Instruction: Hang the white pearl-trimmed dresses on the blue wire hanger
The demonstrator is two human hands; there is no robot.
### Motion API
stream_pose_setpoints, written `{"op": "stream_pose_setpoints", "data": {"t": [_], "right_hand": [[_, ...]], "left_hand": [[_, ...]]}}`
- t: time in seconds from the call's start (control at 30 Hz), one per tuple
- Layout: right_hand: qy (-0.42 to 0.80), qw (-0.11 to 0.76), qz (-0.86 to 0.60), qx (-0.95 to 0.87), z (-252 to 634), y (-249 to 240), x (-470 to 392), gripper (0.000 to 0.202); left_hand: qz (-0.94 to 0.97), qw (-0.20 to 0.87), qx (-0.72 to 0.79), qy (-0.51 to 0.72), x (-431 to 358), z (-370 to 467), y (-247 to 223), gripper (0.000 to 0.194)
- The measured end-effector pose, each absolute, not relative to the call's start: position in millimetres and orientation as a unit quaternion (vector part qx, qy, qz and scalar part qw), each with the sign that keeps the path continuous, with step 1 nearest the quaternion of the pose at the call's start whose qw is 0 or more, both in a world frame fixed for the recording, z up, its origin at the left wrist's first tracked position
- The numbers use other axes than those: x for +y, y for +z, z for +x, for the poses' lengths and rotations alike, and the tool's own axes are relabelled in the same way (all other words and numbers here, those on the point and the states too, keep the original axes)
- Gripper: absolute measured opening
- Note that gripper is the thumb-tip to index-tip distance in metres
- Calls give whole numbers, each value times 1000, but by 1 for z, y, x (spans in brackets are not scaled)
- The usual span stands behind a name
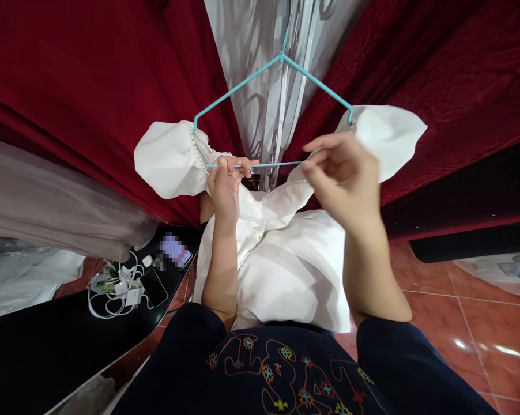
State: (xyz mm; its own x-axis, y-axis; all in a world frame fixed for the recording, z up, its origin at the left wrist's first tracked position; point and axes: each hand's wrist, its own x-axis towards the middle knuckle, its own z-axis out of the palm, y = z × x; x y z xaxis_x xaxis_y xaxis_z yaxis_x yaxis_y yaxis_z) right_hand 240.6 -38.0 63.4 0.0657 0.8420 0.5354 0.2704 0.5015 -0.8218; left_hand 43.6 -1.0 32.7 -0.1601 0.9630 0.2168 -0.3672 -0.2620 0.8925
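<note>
A white dress [292, 268] with puffed sleeves and a pearl-beaded neckline hangs from a light-blue clothes hanger [245, 87] in front of me. Its right puffed sleeve [387, 138] and left puffed sleeve [167, 158] spread out to the sides. My left hand [226, 187] is closed at the hanger's lower bar, with the fingers curled over it beside the beaded neckline. My right hand [346, 176], slightly blurred, is raised near the right end of that bar. Its fingers are apart, thumb and forefinger close to the bar, and nothing shows between them.
Dark red curtains [113, 75] hang on both sides, with sheer white fabric [255, 75] between. At lower left, a black bench [39, 340] bears white cables [100, 308], a dark phone [155, 287] and a lit phone [176, 252]. Red floor tiles [489, 323] lie at right.
</note>
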Motion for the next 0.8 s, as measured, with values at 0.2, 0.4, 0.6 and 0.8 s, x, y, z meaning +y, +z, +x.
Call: {"op": "stream_pose_setpoints", "data": {"t": [0.2, 0.4, 0.6, 0.8], "right_hand": [[257, 629, -456, -575, 206, 3, -25, 35], [212, 666, -463, -545, 206, 6, -11, 44], [208, 674, -472, -529, 209, -4, 2, 45], [203, 686, -474, -513, 204, -10, 3, 47]], "left_hand": [[420, 508, 363, 658, -5, 46, 28, 52], [428, 564, 337, 621, -21, 43, 26, 46], [534, 479, 407, 566, -47, 32, 49, 37], [516, 138, 429, 728, -19, 23, 62, 21]]}}
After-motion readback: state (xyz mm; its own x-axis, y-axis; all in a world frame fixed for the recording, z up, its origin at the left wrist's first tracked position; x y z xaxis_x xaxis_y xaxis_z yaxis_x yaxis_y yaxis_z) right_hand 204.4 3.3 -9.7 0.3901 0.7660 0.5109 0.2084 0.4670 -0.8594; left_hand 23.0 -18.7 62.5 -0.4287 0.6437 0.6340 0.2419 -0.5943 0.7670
